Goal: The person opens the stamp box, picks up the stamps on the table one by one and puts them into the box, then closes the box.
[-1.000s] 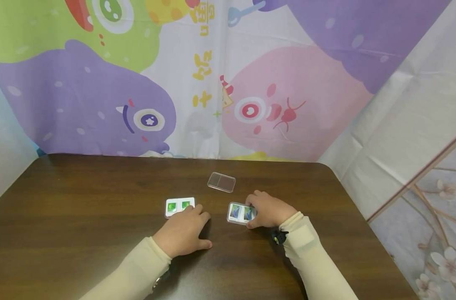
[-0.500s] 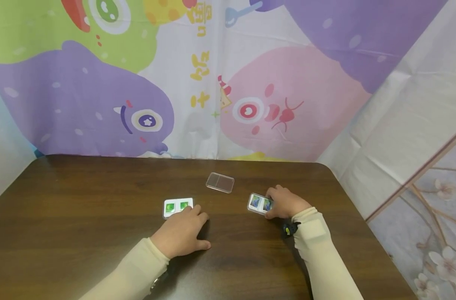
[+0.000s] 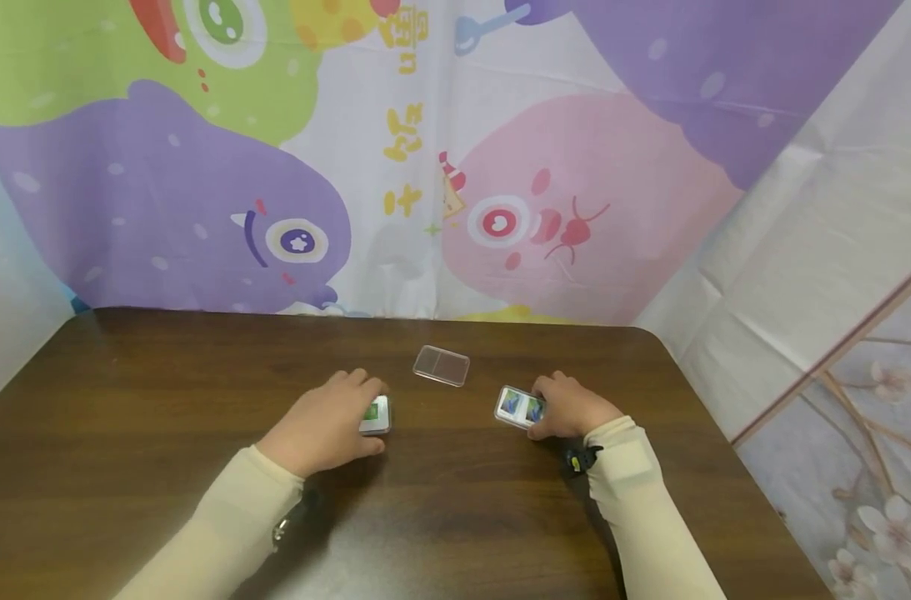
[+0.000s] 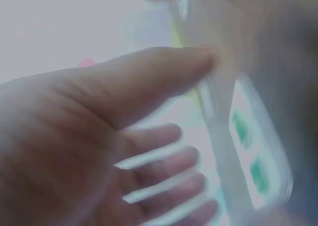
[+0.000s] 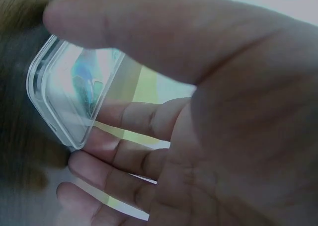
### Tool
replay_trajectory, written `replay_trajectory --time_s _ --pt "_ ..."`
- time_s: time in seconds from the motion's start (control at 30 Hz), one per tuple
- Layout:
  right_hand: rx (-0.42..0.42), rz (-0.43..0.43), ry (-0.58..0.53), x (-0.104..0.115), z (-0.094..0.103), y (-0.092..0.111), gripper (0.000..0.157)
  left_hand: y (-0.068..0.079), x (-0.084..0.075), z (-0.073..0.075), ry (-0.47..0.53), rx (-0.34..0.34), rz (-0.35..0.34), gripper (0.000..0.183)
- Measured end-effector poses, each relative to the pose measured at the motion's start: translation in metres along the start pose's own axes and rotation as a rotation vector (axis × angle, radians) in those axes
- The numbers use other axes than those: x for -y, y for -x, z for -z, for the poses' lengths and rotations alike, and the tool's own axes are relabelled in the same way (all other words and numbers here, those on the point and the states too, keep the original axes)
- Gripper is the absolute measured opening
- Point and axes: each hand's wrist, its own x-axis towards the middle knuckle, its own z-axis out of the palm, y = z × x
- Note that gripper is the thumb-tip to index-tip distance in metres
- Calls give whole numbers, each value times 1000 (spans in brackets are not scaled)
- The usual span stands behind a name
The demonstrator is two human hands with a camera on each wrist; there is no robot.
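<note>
A clear plastic case with green pictures (image 3: 380,417) lies on the table left of centre. My left hand (image 3: 323,425) is over its left part and hides much of it. In the blurred left wrist view the thumb and fingers are spread, with the green-picture case (image 4: 256,156) beyond them. Right of centre, my right hand (image 3: 573,406) grips the right end of another clear case, with two blue-and-green pictures (image 3: 511,404). In the right wrist view, thumb and fingertips sit on opposite edges of the blue-picture case (image 5: 64,92).
A clear, empty-looking plastic cover (image 3: 441,367) lies farther back between the two hands. The brown wooden table (image 3: 162,383) ends at the back against a curtain with cartoon monsters (image 3: 515,200). A flower-patterned panel (image 3: 875,467) stands at the right.
The right hand slid the blue-picture case to the right and slightly back, then stayed still. Recently the left hand moved left and back over the green-picture case, which is in about the same place.
</note>
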Motion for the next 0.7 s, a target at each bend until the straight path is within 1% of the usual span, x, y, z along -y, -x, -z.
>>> replay_trajectory --time_s 0.1,0.23,0.33,0.4,0.57,0.63,0.7 --pt "6 -4 -13 0 1 1 63 4 17 7 -13 34 85 68" --pt "11 -36 -30 -1 2 2 69 6 30 5 -27 76 170 66" --pt "-12 -37 -10 0 2 1 70 4 34 3 -14 85 183 62" --pt "-47 -15 12 1 3 0 71 3 36 2 -5 91 187 60" --pt "-150 74 25 15 2 -2 69 2 41 0 12 110 196 53" --pt "-167 111 16 24 0 -2 68 3 42 0 20 116 194 48" --pt "-166 158 19 34 -4 -3 66 3 43 0 25 118 184 44"
